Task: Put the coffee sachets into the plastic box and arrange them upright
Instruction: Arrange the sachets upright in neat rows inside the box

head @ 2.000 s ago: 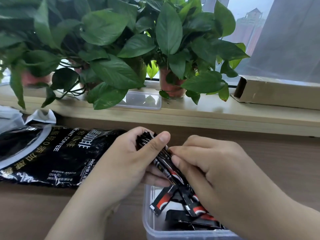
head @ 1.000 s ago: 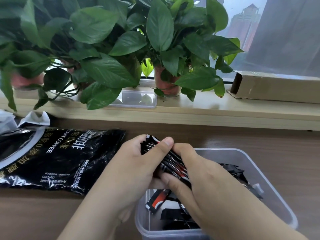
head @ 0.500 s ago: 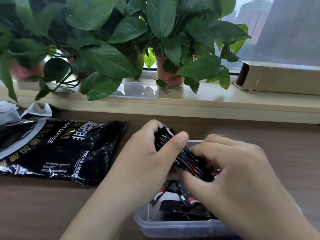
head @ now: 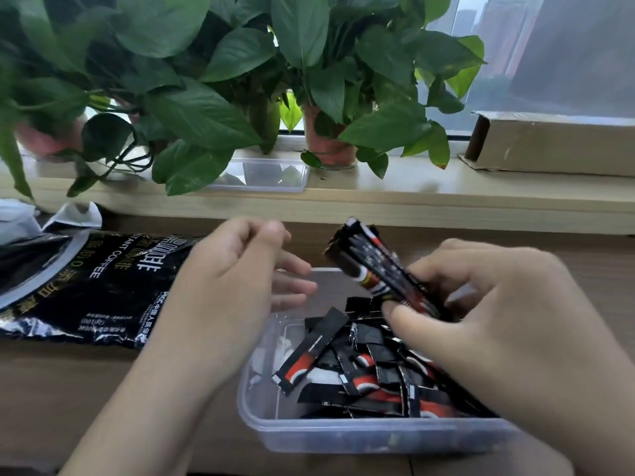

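A clear plastic box (head: 261, 417) sits on the wooden table in front of me, with several black-and-red coffee sachets (head: 343, 365) lying loose and flat inside. My right hand (head: 488, 324) grips a bundle of sachets (head: 374, 262) above the box's far right part, tilted up to the left. My left hand (head: 226, 290) hovers at the box's left side with fingers spread, holding nothing and apart from the bundle.
A big black instant-coffee bag (head: 92, 286) lies on the table to the left. Potted plants (head: 326, 146), a clear lid (head: 268, 175) and a cardboard box (head: 556, 146) line the window ledge behind.
My left hand has let go of the sachet bundle and moved left, opening. The right hand alone keeps the bundle, over the box.
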A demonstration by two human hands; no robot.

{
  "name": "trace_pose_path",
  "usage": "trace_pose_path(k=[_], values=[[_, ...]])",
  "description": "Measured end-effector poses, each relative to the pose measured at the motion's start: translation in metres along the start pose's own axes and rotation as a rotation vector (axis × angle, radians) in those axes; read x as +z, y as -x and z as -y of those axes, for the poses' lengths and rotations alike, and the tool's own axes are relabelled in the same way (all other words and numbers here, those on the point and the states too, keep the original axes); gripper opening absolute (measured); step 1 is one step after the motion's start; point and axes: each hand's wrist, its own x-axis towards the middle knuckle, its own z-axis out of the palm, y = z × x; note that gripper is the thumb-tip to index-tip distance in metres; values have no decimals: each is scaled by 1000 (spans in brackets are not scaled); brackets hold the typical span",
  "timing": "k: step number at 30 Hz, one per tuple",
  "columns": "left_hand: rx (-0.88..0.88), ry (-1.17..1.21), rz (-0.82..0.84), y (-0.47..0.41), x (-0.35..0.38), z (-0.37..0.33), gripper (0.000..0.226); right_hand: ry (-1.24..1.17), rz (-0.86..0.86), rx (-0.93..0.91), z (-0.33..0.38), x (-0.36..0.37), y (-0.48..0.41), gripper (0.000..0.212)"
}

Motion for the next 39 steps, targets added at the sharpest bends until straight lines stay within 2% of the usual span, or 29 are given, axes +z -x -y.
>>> trace_pose_path(k=[1,2,3,6,8,10,13,17,20,22,25,29,31,34,36,39], values=[[34,-114,-9,-2,-4,2,20,1,-14,20,-4,-7,0,7],[61,-253,18,-2,-6,2,23,0,-34,43,-9,-13,-1,6],[77,-401,96,-1,-6,-1,25,-6,-60,70,-14,-18,0,5],[119,-1009,419,-2,8,-10,10,-33,-118,123,-26,-28,-1,6],[71,-1324,575,-4,23,-12,25,-40,-134,132,-32,-32,-1,6],[75,-1465,651,-7,38,-7,20,-22,-129,136,-36,-35,2,5],[131,-1555,684,-10,48,4,20,-13,-79,125,-40,-34,8,4],[101,-1531,661,-11,41,2,10,-45,-65,135,-50,-35,10,3],[128,-1411,516,-11,32,-12,15,-105,-104,151,-53,-42,12,4],[91,-1149,415,-8,35,-30,19,-117,-151,182,-55,-45,13,5],[-79,-671,478,-3,59,-45,21,-120,-203,232,-60,-49,15,7],[-282,-351,587,2,100,-44,21,-154,-223,269,-58,-53,18,14],[-307,-314,606,0,113,-40,19,-167,-234,290,-57,-54,19,14],[-217,-386,653,-1,120,-39,16,-174,-233,317,-56,-56,19,14],[-56,-504,620,-2,109,-42,18,-175,-224,331,-55,-56,20,14],[242,-595,329,-9,64,-41,20,-162,-214,366,-53,-58,22,14]])
